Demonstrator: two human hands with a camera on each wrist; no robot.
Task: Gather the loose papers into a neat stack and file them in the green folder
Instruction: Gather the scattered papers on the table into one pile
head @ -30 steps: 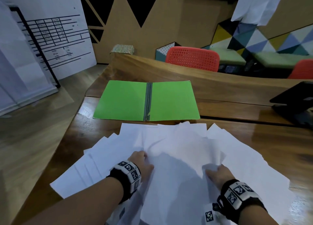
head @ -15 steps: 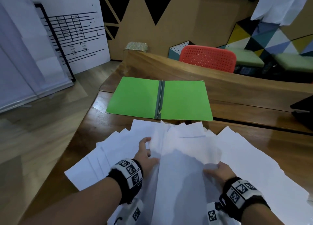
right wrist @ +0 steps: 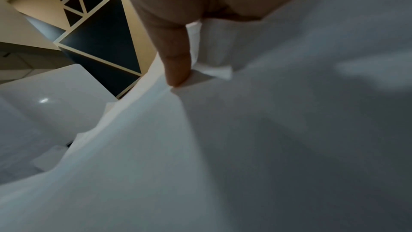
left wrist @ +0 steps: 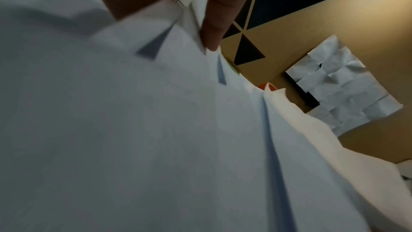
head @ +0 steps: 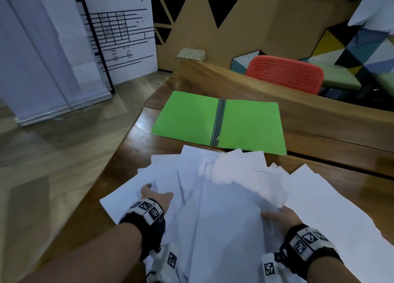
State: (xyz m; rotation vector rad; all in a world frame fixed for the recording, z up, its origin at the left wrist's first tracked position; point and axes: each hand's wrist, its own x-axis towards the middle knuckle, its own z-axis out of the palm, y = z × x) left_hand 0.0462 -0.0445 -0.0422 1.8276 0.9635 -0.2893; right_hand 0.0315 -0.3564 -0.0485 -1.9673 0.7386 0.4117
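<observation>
I have both hands in the loose papers (head: 223,197), which lie fanned and overlapping on the wooden table (head: 351,171), their far corners just short of the green folder (head: 219,122). The folder lies open and flat beyond them, spine toward me, both leaves bare.

Left hand (head: 154,195): it sits at the left side of the central bundle. The left wrist view shows the thumb lying along a raised paper edge, so I judge it is pinching several sheets there, though the fingers underneath are hidden. Right hand (head: 279,215): it holds the right side of the same bundle; the right wrist view shows the thumb pressed onto a buckled fold with sheets lifted beneath it.

Condition: gathering is under way, not finished. The middle sheets are bowed upward between my hands, while outlying sheets on the far left and far right lie flat and outside either grip.

Recommendation for this step: draw both hands inward evenly so the outliers slide under the bundle rather than crease. Ease the thumb pressure, since the right-hand fold already looks crumpled. Then stand the bundle on one long edge and tap it square before moving toward the folder. The risk, in my judgement, is sheets slipping off the near table edge.
</observation>
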